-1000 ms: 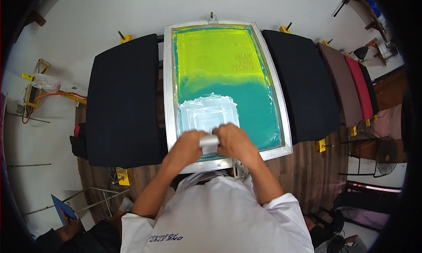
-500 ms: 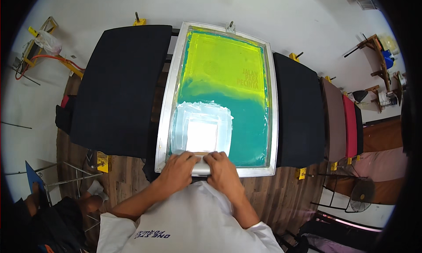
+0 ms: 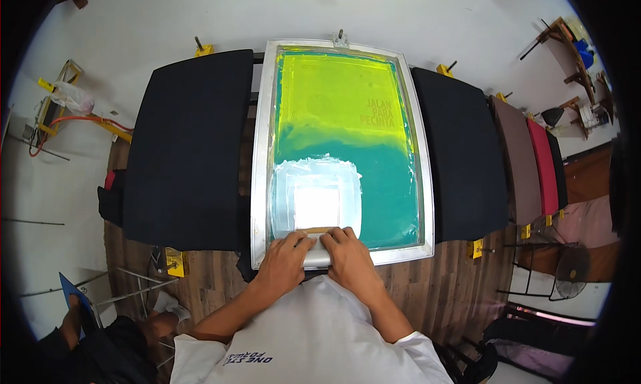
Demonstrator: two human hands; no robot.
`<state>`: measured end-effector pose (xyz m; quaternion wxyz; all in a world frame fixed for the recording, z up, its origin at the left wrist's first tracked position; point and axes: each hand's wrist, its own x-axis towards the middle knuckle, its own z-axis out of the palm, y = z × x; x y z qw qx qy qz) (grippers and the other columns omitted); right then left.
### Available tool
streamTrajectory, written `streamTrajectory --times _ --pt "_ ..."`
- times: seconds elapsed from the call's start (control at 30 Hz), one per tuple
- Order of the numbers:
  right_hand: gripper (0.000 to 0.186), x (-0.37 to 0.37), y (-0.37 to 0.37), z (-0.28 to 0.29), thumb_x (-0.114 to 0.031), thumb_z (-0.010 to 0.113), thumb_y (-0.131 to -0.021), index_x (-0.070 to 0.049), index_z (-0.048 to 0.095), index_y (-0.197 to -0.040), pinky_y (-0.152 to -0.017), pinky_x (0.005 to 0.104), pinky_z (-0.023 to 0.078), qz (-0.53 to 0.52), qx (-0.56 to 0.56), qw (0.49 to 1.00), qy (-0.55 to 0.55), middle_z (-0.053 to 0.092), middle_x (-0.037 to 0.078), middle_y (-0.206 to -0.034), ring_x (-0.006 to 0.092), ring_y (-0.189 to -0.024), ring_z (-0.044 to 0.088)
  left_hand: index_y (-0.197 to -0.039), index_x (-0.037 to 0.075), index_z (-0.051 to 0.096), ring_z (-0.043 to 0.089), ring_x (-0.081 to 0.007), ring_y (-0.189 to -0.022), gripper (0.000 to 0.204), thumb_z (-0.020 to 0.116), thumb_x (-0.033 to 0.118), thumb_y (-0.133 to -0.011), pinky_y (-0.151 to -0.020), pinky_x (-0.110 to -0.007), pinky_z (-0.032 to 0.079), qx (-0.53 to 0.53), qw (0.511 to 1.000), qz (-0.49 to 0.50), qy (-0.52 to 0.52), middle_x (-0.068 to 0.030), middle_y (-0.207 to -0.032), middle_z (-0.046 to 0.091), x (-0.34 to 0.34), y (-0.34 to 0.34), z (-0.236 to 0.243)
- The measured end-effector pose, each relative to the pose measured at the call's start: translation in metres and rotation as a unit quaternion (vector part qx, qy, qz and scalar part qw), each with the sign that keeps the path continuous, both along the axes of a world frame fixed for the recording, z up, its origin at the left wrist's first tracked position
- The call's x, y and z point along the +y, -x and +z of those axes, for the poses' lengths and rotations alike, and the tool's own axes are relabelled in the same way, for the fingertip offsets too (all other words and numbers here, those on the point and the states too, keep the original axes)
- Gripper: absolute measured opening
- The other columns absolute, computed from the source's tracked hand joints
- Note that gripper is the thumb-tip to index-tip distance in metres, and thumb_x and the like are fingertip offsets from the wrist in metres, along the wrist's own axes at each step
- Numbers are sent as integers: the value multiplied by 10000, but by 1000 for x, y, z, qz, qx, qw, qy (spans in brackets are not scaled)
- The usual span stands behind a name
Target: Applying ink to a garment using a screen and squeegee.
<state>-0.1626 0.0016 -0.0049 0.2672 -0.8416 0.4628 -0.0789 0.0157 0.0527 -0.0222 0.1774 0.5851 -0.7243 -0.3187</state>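
A screen-printing frame [image 3: 425, 184] with a pale metal border lies before me. Its mesh [image 3: 380, 190] is green below and yellow-green above, with faint lettering at the upper right. White ink [image 3: 284, 190] spreads in a patch at the near left, around a bright rectangle. At the near end of this patch, both hands are closed on a squeegee [image 3: 318, 257] with a silvery handle and a thin tan edge. My left hand [image 3: 284, 260] grips its left part and my right hand [image 3: 348, 258] its right. My fingers curl over the far side; the blade's lower edge is hidden.
Black-covered boards [image 3: 187, 150] stand left and right of the frame, with brown and red boards [image 3: 544, 167] farther right. Yellow clamps [image 3: 175, 262] stick out at their ends. Another person's leg [image 3: 160, 325] shows at lower left. A fan [image 3: 571, 270] stands at right.
The view has shifted, so the frame and boards appear farther right. Both hands keep their grip on the squeegee near the frame's near edge, with little visible movement along the mesh.
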Motion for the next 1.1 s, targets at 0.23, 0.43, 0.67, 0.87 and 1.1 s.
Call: streamTrajectory --times 0.23,0.43,0.67,0.87,1.1 --pt "398 -60 -18 -4 26 720 -632 -17 616 -1014 -769 430 560 5 25 997 72 616 158 -1032 357 -1032 583 -1154 -41 642 626 -415 -1050 544 582 -194 -635 -928 -440 508 48 992 56 99 -241 -1153 635 -67 -9 -1" --pt "504 -17 -6 -30 53 706 -612 -15 550 -1086 -732 434 571 -1 -18 996 84 512 178 -1181 378 -1096 531 -1254 16 587 581 -388 -1151 606 629 -145 -671 -941 -455 475 -63 991 6 122 -198 -1293 527 -21 -1 -23" --pt "532 -27 -6 2 39 698 -622 -17 569 -1135 -792 451 532 12 44 999 25 558 143 -1165 359 -1085 536 -1246 -15 610 579 -383 -1166 586 612 -163 -678 -1009 -449 439 0 999 19 51 -227 -1329 552 -31 -3 8" --pt "437 -26 -13 -36 2 690 -690 -11 563 -1107 -774 448 519 -13 12 992 121 543 185 -1198 362 -1144 525 -1295 -3 582 510 -363 -1287 635 598 -178 -685 -1043 -454 415 -32 991 24 131 -222 -1360 522 -35 -4 -28" --pt "403 -35 -11 1 34 652 -696 -12 576 -1090 -788 449 504 18 37 995 90 563 176 -1162 357 -1102 543 -1258 -18 600 531 -370 -1259 581 601 -161 -694 -1044 -447 408 6 992 43 114 -232 -1335 546 -36 -2 -8"
